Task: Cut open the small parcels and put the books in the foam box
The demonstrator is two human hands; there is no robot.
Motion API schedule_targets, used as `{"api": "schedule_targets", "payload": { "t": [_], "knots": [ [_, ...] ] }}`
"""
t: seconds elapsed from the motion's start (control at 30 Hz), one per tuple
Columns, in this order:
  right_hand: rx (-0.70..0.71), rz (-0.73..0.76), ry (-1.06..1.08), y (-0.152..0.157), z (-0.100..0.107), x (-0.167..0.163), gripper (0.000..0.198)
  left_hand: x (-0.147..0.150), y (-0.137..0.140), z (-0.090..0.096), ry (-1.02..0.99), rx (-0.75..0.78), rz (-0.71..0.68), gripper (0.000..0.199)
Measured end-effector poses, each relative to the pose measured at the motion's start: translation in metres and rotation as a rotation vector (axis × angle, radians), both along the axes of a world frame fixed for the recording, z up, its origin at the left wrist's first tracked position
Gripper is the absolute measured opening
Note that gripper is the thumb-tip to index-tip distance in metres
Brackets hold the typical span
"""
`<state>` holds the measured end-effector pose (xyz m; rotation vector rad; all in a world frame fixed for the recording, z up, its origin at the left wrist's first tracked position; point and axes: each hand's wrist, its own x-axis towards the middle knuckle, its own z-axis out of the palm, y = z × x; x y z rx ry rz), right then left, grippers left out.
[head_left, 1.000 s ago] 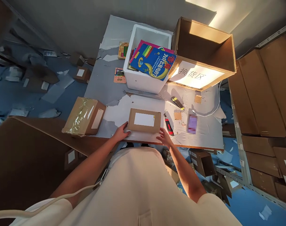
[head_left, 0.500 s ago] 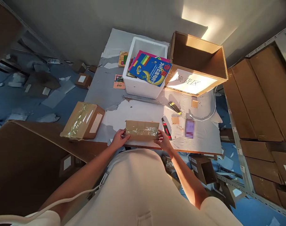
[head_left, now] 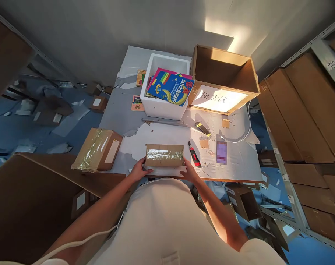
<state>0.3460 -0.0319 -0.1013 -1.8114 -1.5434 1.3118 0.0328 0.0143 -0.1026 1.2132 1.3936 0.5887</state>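
Cardboard box [head_left: 164,155] lies between left fingers [head_left: 141,162] and right fingers [head_left: 187,164].

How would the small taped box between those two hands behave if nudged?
The small taped box would probably stay stiff, since its cardboard looks flat and square-cornered. It seems unlikely to roll or tip, lying low on the table. Its shiny tape might feel slick.
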Motion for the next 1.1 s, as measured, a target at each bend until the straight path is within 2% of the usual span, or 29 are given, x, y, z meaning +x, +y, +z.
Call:
{"api": "schedule_targets", "payload": {
  "t": [0.17, 0.3, 0.37, 0.53, 0.73, 0.9, 1.0, 1.1],
  "knots": [
    [0.124, 0.064, 0.016, 0.004, 0.005, -0.001, 0.069, 0.002, 0.006, 0.000, -0.038, 0.007, -0.005, 0.072],
    [0.188, 0.023, 0.003, 0.013, 0.018, 0.002, 0.043, 0.003, 0.017, 0.005, 0.045, 0.066, 0.027, 0.061],
    [0.186, -0.007, 0.001, 0.019, 0.023, 0.002, 0.036, 0.004, 0.025, 0.006, 0.104, 0.078, 0.068, 0.057],
    [0.137, -0.140, -0.006, 0.032, 0.027, -0.002, 0.040, 0.010, 0.045, 0.002, 0.104, 0.061, 0.131, 0.052],
    [0.081, -0.225, -0.016, 0.050, 0.015, 0.001, 0.035, 0.014, 0.056, -0.012, -0.002, 0.029, 0.190, 0.057],
    [0.072, -0.211, 0.130, 0.052, 0.003, 0.009, 0.035, 0.009, 0.052, -0.021, -0.070, -0.005, 0.173, 0.058],
    [0.065, -0.186, 0.277, 0.042, -0.006, 0.014, 0.040, 0.002, 0.043, -0.023, -0.088, -0.014, 0.128, 0.056],
    [0.030, -0.156, 0.287, 0.028, -0.015, 0.013, 0.051, -0.004, 0.029, -0.025, -0.071, -0.022, 0.057, 0.057]
  ]
}}
